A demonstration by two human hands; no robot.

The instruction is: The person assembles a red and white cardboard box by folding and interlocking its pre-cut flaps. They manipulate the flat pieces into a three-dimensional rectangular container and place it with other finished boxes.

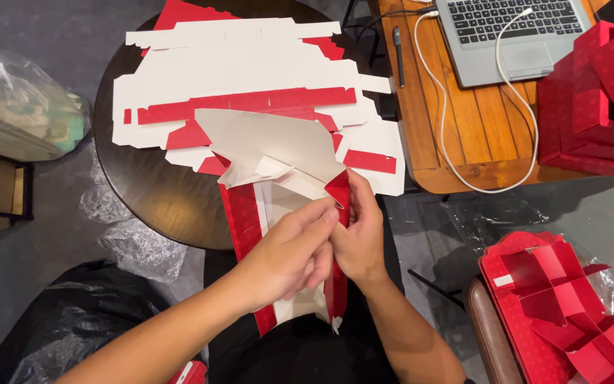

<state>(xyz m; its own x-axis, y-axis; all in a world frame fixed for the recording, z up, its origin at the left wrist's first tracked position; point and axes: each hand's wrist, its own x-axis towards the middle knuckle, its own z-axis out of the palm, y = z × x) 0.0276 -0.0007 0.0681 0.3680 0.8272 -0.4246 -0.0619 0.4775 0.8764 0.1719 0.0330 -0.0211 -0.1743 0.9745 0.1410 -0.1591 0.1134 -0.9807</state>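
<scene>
Dark, round wooden tabletop [158, 199] is the landmark: across its far half lies a spread stack of flat white-and-red die-cut cardboard blanks [250, 85], and hanging off its near edge, toward the person's lap, is the half-folded red cardboard box with white inside faces [250, 213] that both hands are working on. To the right of the round tabletop stands a slatted orange-brown wooden tabletop [463, 128] carrying a grey laptop [506, 35], a looping white cable [527, 142] and a black pen [398, 53]; beyond that sits a pile of finished red boxes [598, 99], and lower right of the landmark a red cardboard divider insert [563, 306] rests on clear plastic. Left of the tabletop are crumpled clear plastic wrap [136, 242] and a black plastic bag [72, 320]. The left hand [289, 259] reaches across with fingers [318, 217] extended, pressing onto the box's right red side wall, while the right hand [357, 238] is curled around that same wall, pinching its upper edge by the loose white flap [271, 146]. Judging by this grip, the fold will likely go best if the right hand keeps the wall upright and square while the left creases firmly along the scored line, so the tab seats without tearing the thin card.
</scene>
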